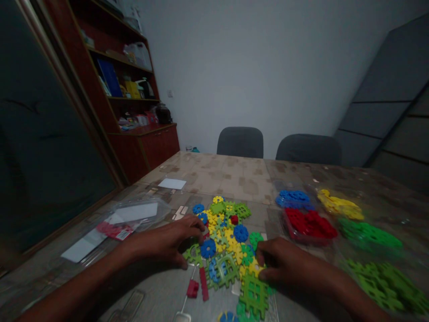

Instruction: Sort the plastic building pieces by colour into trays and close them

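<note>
1. Head view, nearest strip: a blue-and-yellow round plastic piece (228, 317) is cut off by the frame's bottom, and the near edge of the brown patterned table (234, 172) is out of sight. Pieces nudged this way might fall off it; how close it lies, I cannot tell.
2. Just beyond, a stubby red plastic block (192, 289) and a flat red plastic strip (203, 284) lie loose; a careless forearm could flick them aside.
3. The left hand (179, 237) arches over the pile's left side, thumb spread well away from the fingers, nothing visibly gripped. The right hand (283, 259) is half curled at the opposite side, fingertips at a yellow toothed plastic piece (255, 269); whether it pinches that, I cannot tell.
4. Between them spreads the heaped pile of green, yellow and blue toothed plastic pieces (228, 239). Overlapping teeth could catch, so lifting one may drag neighbours.
5. Toward the table's right edge, clear plastic trays (313, 240) of sorted pieces crowd the right forearm; a swinging elbow might spill one. Leftward, a crumpled clear plastic bag (162, 206) could snag the left arm.
6. Most room for moving runs from the pile to the table's far edge, where two grey chairs (240, 141) stand.
</note>
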The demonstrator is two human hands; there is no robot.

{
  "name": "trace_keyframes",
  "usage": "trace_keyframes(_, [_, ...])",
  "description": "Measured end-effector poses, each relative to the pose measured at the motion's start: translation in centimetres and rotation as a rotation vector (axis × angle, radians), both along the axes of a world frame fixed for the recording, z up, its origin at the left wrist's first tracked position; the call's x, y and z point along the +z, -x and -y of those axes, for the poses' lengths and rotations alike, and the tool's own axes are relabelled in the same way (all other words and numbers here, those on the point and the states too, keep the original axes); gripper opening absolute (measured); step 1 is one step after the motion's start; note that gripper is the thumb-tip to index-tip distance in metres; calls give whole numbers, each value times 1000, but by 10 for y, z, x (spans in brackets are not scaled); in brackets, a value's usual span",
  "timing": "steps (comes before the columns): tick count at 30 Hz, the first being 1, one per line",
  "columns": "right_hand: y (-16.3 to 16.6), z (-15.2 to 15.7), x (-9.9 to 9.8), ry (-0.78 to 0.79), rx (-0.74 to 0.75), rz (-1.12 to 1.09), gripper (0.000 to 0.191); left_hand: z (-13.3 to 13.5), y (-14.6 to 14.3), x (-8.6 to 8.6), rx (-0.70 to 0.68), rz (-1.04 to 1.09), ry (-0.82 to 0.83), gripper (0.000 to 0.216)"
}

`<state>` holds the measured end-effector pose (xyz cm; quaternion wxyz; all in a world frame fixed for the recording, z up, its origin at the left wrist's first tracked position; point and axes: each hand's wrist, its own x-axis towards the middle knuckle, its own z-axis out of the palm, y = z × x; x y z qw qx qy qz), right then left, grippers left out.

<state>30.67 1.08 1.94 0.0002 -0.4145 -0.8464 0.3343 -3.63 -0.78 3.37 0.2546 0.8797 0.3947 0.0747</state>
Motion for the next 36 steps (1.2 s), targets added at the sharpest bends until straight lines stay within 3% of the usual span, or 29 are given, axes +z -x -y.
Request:
trace_keyframes(14, [-3, -10, -12, 40, -4, -40, 14, -2, -6, 2, 0, 51, -36, 23])
trace_keyframes(19, [0, -8, -7, 32, -3, -33, 13, -9, -29, -17, 52, 209, -248, 25])
trace_keyframes(24, [1, -7, -6, 11, 1, -43, 13, -14, -40, -45, 44, 172, -267, 34])
trace_keyframes(29, [1, -6, -6, 16, -15, -20, 15, -14, -40, -47, 80, 251, -232, 37])
trace_keyframes(36, [4, -9, -1, -13, -51, -129, 12, -8, -44, -46, 142, 318, -304, 64])
